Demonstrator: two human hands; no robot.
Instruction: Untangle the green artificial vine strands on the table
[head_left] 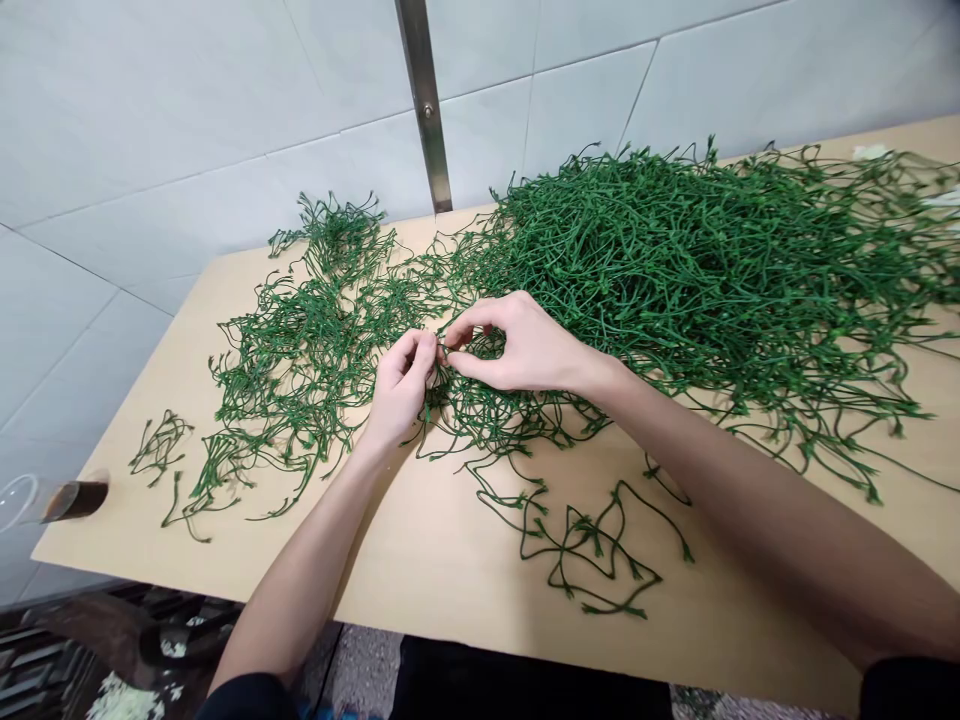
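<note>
My left hand [401,385] is closed in a pinch, thumb against forefinger, on a thin green stem that looks like part of an artificial plant. Just right of it, my right hand [517,345] curves in with thumb and forefinger meeting on the same stem, close to the left fingertips. Much of that stem is hidden by the fingers. Beneath both hands lies a tangle of similar green stems [487,415] with small forked tips. A large heap of them [667,260] rises behind and right of my right hand, and a looser pile [292,350] spreads to the left.
Several stems [592,545] lie loose near the front of the wooden table [435,560]. A clear cup of dark liquid [79,500] lies or stands at the left edge. A tiled wall [225,90] with a metal strip [426,110] borders the back. Pale scraps [124,700] show below, lower left.
</note>
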